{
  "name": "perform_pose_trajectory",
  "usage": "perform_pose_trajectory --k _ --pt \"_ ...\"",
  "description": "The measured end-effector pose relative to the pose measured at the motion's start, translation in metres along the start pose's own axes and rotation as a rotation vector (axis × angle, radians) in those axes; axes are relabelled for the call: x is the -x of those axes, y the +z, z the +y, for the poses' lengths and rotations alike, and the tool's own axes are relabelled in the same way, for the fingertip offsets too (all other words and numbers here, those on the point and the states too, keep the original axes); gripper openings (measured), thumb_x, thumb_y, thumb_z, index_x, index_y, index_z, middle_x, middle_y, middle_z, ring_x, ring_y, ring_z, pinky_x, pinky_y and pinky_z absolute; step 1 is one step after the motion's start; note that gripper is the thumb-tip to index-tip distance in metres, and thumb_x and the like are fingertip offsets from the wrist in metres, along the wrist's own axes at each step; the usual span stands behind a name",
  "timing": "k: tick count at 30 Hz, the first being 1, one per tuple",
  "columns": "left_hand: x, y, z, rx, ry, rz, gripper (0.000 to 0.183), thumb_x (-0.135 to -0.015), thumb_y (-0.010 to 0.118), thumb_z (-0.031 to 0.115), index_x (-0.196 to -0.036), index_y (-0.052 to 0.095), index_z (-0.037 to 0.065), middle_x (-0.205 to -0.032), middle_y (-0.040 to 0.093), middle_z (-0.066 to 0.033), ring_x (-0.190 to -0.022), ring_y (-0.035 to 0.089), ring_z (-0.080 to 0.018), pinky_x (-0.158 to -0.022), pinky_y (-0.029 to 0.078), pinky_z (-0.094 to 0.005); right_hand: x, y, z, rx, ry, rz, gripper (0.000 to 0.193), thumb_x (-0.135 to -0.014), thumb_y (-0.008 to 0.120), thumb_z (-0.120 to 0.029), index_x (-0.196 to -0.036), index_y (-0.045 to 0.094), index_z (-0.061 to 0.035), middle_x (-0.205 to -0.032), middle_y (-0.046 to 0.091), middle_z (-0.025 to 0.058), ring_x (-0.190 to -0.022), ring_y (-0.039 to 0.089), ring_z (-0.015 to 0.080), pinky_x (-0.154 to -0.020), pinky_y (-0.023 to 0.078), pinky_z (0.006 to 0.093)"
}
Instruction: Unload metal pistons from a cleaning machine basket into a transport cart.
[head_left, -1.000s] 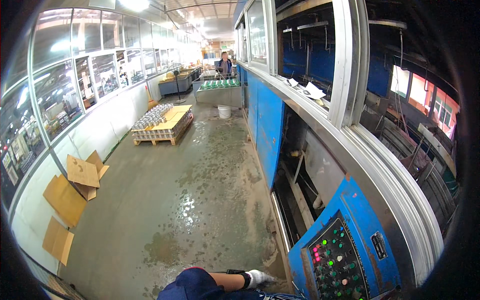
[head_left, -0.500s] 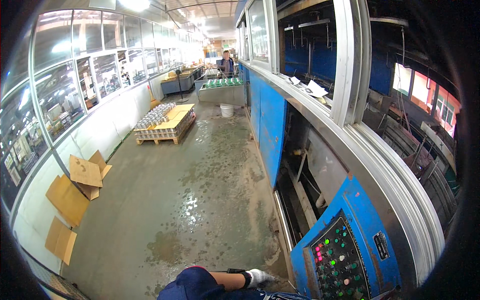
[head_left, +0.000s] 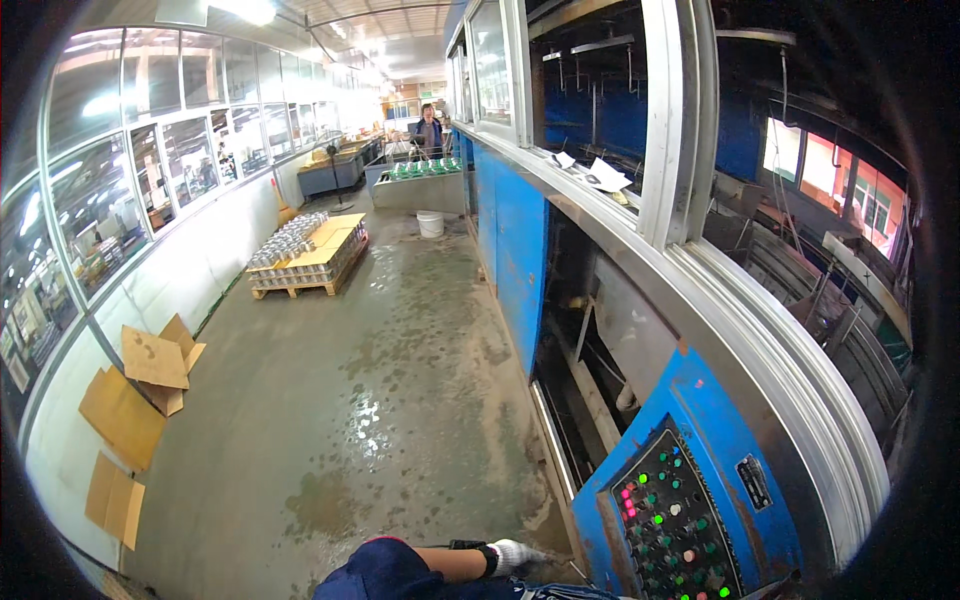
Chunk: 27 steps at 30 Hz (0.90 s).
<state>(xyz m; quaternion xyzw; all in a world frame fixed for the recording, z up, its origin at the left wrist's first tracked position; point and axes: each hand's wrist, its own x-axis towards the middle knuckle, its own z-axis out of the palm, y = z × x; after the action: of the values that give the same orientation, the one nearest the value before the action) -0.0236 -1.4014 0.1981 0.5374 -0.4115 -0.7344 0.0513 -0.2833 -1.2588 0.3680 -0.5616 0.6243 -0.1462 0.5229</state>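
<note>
My left hand [head_left: 513,556] is at the lower edge, in a white glove with a dark band [head_left: 489,560] at the wrist. Its bare forearm comes out of a dark blue sleeve [head_left: 375,572] and bends across to the right. The fingers are too small and blurred to make out, and I see nothing held. Nearest on its right stands a blue control panel [head_left: 672,515] with several buttons and lit green and red lamps. My right hand is out of the picture.
A blue machine housing [head_left: 515,255] with sliding windows runs along the right. On the wet floor stand a pallet [head_left: 300,290] of metal cylindrical parts and a white bucket [head_left: 430,224]. Flattened cardboard [head_left: 122,415] leans at left. A person [head_left: 428,133] stands behind a grey bin [head_left: 420,190].
The view has turned slightly right, so the pallet, bucket and machine housing sit further left in the picture. My left arm has hardly moved.
</note>
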Motion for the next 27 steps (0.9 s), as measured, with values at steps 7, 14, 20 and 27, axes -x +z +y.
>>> perform_pose_trajectory --k 7,14,20,27 --pt "-0.061 -0.004 -0.041 0.248 -0.116 -0.042 0.021 -0.085 0.072 0.028 -0.085 0.068 0.008 -0.072 0.061 -0.0022 -0.059 0.052 -0.0147 -0.052 0.041 -0.0308 -0.008 0.013 0.04 -0.116 -0.018 0.035 0.047 -0.095 0.05 -0.042 -0.123 0.057 -0.0045 -0.115 0.062 0.0173 -0.109 0.057 0.0297 -0.094 0.042 0.0365" --pt "-0.049 -0.003 -0.039 0.213 -0.061 0.024 0.022 -0.085 0.071 0.028 -0.078 0.066 0.008 -0.067 0.06 -0.0019 -0.053 0.052 -0.0155 -0.049 0.041 -0.0318 -0.007 0.006 0.022 -0.053 -0.058 -0.02 0.046 -0.095 0.049 -0.042 -0.12 0.058 -0.0037 -0.113 0.062 0.0178 -0.107 0.058 0.0305 -0.092 0.043 0.0373" --pt "0.019 0.006 0.018 0.097 -0.145 0.063 0.027 -0.086 0.07 0.03 -0.07 0.063 0.009 -0.06 0.056 -0.0011 -0.046 0.048 -0.0142 -0.043 0.036 -0.031 -0.003 0.0 0.007 0.021 -0.006 -0.033 0.043 -0.095 0.05 -0.037 -0.123 0.056 -0.0053 -0.117 0.061 0.0173 -0.109 0.056 0.0316 -0.093 0.042 0.0375" --pt "-0.056 -0.007 -0.048 0.227 -0.062 -0.024 0.027 -0.087 0.068 0.029 -0.072 0.063 0.008 -0.062 0.057 -0.0022 -0.049 0.05 -0.0147 -0.045 0.038 -0.0311 -0.013 0.003 0.032 0.074 -0.096 -0.029 0.042 -0.095 0.051 -0.036 -0.124 0.056 -0.0058 -0.118 0.06 0.017 -0.11 0.056 0.0315 -0.094 0.042 0.0375"
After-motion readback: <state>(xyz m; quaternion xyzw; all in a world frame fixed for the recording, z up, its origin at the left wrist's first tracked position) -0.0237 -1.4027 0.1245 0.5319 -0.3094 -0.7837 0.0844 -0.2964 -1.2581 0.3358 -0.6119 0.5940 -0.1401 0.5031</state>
